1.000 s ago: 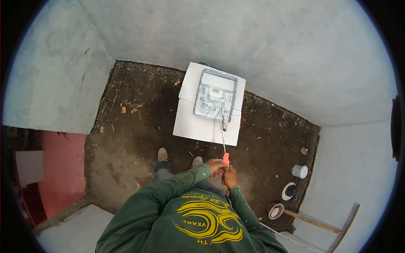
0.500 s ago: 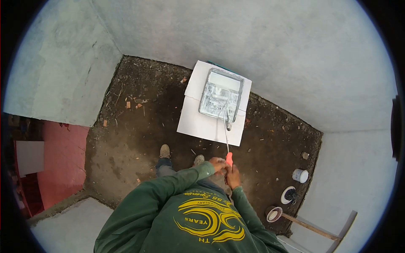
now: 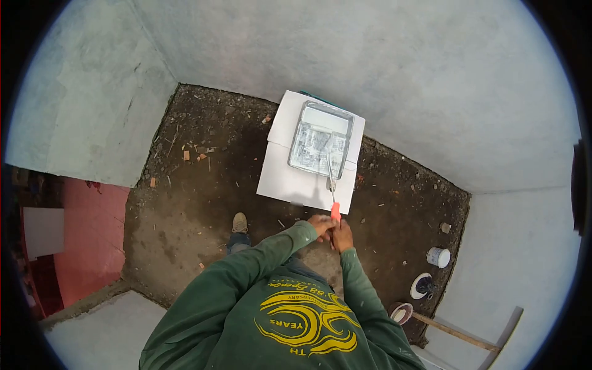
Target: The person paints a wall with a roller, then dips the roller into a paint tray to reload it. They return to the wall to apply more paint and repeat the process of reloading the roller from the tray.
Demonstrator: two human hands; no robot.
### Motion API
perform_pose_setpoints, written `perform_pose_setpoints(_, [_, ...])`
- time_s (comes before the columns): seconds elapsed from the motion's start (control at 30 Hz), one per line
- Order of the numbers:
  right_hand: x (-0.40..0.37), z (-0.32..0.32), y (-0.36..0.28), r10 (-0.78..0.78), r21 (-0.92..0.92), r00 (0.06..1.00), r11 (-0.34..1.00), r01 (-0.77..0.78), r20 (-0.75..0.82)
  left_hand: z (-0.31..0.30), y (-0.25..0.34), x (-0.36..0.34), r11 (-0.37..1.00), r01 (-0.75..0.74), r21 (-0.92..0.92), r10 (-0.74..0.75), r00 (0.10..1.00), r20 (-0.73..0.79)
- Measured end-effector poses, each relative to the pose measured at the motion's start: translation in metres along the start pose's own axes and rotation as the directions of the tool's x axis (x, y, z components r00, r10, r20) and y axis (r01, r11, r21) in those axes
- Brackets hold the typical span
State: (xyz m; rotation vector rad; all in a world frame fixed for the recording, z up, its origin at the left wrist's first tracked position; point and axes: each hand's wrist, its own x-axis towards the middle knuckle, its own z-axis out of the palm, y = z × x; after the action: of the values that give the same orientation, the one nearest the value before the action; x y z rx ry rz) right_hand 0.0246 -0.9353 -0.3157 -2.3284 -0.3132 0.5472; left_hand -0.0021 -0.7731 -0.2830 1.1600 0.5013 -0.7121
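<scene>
Pale grey plastered walls (image 3: 382, 68) close in a small corner on three sides. Between them lies a dark dirt floor (image 3: 185, 191) scattered with bits of rubble. At the left edge a pink wall (image 3: 86, 240) shows, with a grey concrete slab (image 3: 105, 333) below it.

The person's green sweatshirt (image 3: 246, 308), printed in yellow, fills the lower middle, and both sleeves reach forward. One shoe (image 3: 239, 222) stands on the dirt just left of the arms.

A white sheet (image 3: 290, 182) lies flat on the floor against the far wall. On its far half sits a metal paint tray (image 3: 298, 139), smeared with whitish paint (its deep end is towards the wall).

The paint roller (image 3: 333, 185) runs from the hands up to the tray. Its roller end lies in the tray's right half, near the front rim, and its thin metal shaft crosses the near edge of the sheet. Its orange handle (image 3: 335, 211) is above the dirt just in front of the sheet. The left hand (image 3: 319, 225) and the right hand (image 3: 342, 235) are both closed around that handle, pressed against each other, the left a little farther forward.

By the right wall, well away from the sheet, stand a white tub (image 3: 438, 256), an open can (image 3: 423, 285) with something dark inside it, and a third can (image 3: 402, 310). A wooden batten (image 3: 456, 330) lies just beside the last one.
</scene>
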Motion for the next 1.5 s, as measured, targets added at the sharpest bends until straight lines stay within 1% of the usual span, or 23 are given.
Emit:
perform_pose_setpoints(0.07, [-0.032,-0.003,0.001,-0.120,-0.052,0.990,0.992,0.116,-0.076,0.004,-0.016,-0.019,0.997,0.063,-0.044,-0.059,0.994,0.095])
perform_pose_setpoints(0.13, [-0.059,-0.027,-0.040,0.445,0.115,0.878,0.877,-0.467,0.177,0.009,-0.027,-0.034,0.999,0.050,-0.005,-0.048,0.986,0.159])
perform_pose_setpoints(0.23, [-0.070,-0.039,-0.065,0.586,0.205,0.768,0.744,-0.637,0.257,0.018,-0.027,-0.033,0.994,0.088,0.059,-0.099,0.971,0.219])
perform_pose_setpoints(0.27, [-0.063,-0.032,-0.040,0.572,0.206,0.778,0.755,-0.623,0.259,0.018,-0.025,-0.030,0.986,0.149,0.077,-0.161,0.967,0.198])
perform_pose_setpoints(0.3, [-0.050,-0.016,0.011,0.232,-0.180,0.961,0.962,-0.204,0.152,0.015,-0.022,-0.021,0.981,0.114,0.155,-0.151,0.956,0.251])
perform_pose_setpoints(0.33, [-0.040,-0.002,0.044,-0.191,-0.527,0.961,0.805,0.271,0.202,0.021,-0.009,-0.026,0.980,0.137,0.147,-0.164,0.969,0.186])
perform_pose_setpoints(0.37, [-0.032,0.001,0.061,-0.121,-0.190,0.983,0.971,0.147,0.140,0.021,-0.009,-0.021,0.988,0.034,0.149,-0.070,0.967,0.246])
perform_pose_setpoints(0.4, [-0.017,0.009,0.069,-0.030,0.183,0.989,0.983,0.004,0.143,0.022,-0.016,-0.004,0.992,0.109,0.067,-0.120,0.974,0.191])
perform_pose_setpoints(0.43, [-0.013,0.004,0.052,0.090,0.316,0.985,0.939,-0.132,0.145,0.018,-0.025,0.010,0.994,-0.028,0.103,0.006,0.979,0.202])
perform_pose_setpoints(0.47, [-0.016,-0.008,0.015,0.265,0.606,0.938,0.715,-0.348,0.226,0.000,-0.092,0.098,0.889,-0.405,0.213,0.315,0.880,0.356])
perform_pose_setpoints(0.5, [-0.017,-0.003,0.008,0.250,0.509,0.956,0.809,-0.293,0.153,0.007,-0.054,0.056,0.880,-0.412,0.238,0.332,0.890,0.312])
perform_pose_setpoints(0.53, [-0.020,-0.002,0.009,0.239,0.397,0.969,0.885,-0.245,0.066,0.007,0.001,-0.005,0.979,0.044,0.200,-0.071,0.989,0.130])
perform_pose_setpoints(0.67, [-0.036,-0.020,-0.100,0.212,0.471,0.971,0.849,-0.238,0.110,-0.018,-0.001,-0.039,0.998,-0.054,0.010,0.054,0.998,0.031])
perform_pose_setpoints(0.73, [-0.018,-0.003,-0.123,-0.045,0.460,0.999,0.886,0.046,-0.014,-0.038,0.012,-0.062,0.978,-0.190,-0.091,0.178,0.976,-0.122])
perform_pose_setpoints(0.77, [-0.017,-0.011,-0.150,0.044,0.494,0.988,0.862,-0.114,0.151,-0.050,0.023,-0.075,0.963,-0.237,-0.128,0.210,0.958,-0.196])
perform_pose_setpoints(0.8, [-0.006,-0.002,-0.164,0.026,0.491,0.988,0.865,-0.099,0.155,-0.066,0.034,-0.089,0.959,-0.252,-0.129,0.223,0.952,-0.209])
perform_pose_setpoints(0.87, [0.020,0.023,-0.190,-0.142,0.457,0.977,0.888,0.054,0.159,-0.101,0.050,-0.113,0.864,-0.504,-0.006,0.479,0.825,-0.300])
perform_pose_setpoints(1.0, [0.055,0.065,-0.275,-0.404,0.363,0.888,0.879,0.311,0.219,-0.173,0.074,-0.162,0.793,-0.608,0.042,0.542,0.673,-0.504])
perform_pose_setpoints(1.07, [0.059,0.084,-0.330,-0.431,0.333,0.855,0.882,0.333,0.287,-0.211,0.083,-0.190,0.783,-0.618,0.072,0.539,0.616,-0.574])
perform_pose_setpoints(1.13, [0.066,0.114,-0.371,-0.588,0.313,0.781,0.797,0.516,0.211,-0.254,0.081,-0.206,0.749,-0.610,0.258,0.581,0.419,-0.698])
perform_pose_setpoints(1.27, [0.095,0.181,-0.424,-0.718,0.222,0.630,0.693,0.686,0.295,-0.331,0.078,-0.258,0.830,-0.452,0.326,0.510,0.381,-0.771])
perform_pose_setpoints(1.4, [0.112,0.212,-0.489,-0.615,0.327,0.574,0.782,0.531,0.540,-0.390,0.070,-0.280,0.815,-0.432,0.386,0.515,0.234,-0.825])
perform_pose_setpoints(1.5, [0.119,0.234,-0.512,-0.630,0.355,0.586,0.774,0.525,0.509,-0.413,0.076,-0.289,0.812,-0.435,0.389,0.498,0.171,-0.850])
